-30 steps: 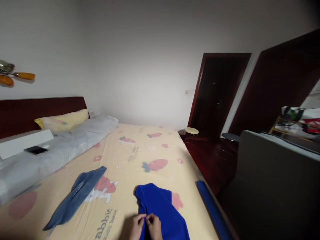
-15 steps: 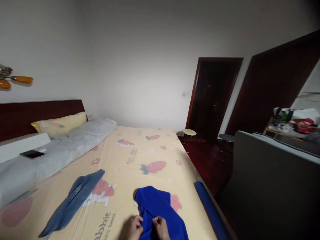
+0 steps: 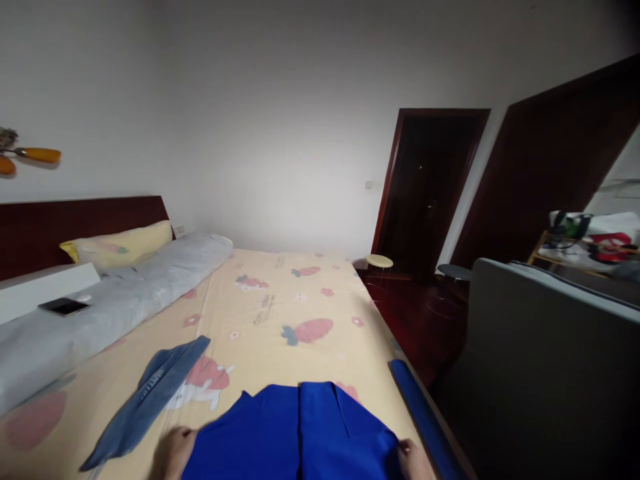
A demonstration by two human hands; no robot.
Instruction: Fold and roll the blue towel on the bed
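head view, near edge of a bed: a bright blue garment (image 3: pixel 300 433) lies spread wide across the yellow printed bedsheet (image 3: pixel 280 300), reaching from the left hand (image 3: pixel 175 452) to the right hand (image 3: pixel 414 459). the left hand sits at the garment's near-left corner, fingers curled against the cloth edge — whether they pinch the fabric or only press on it cannot be told, since the fingertips are hidden by the blue cloth. the right hand sits at the garment's near-right corner, touching the cloth; only its upper part shows above the frame edge, so its closure likewise cannot be told. a vertical fold line runs down the middle of the garment (its right half shows an angled seam or flap). to the left of the garment, just beside the left hand, a grey-blue denim piece (image 3: pixel 150 393) lies flat and slantwise on the sheet. to the right, along the bed's near-right edge, a dark blue roll (image 3: pixel 425 420) lies close to the right hand. farther left, a long grey bolster (image 3: pixel 100 313) stretches along the headboard side, with a yellow pillow (image 3: pixel 120 243) behind it and a dark phone (image 3: pixel 64 306) resting on a white ledge — well apart from both hands. a dark wooden doorway (image 3: pixel 430 187) stands at the far right.
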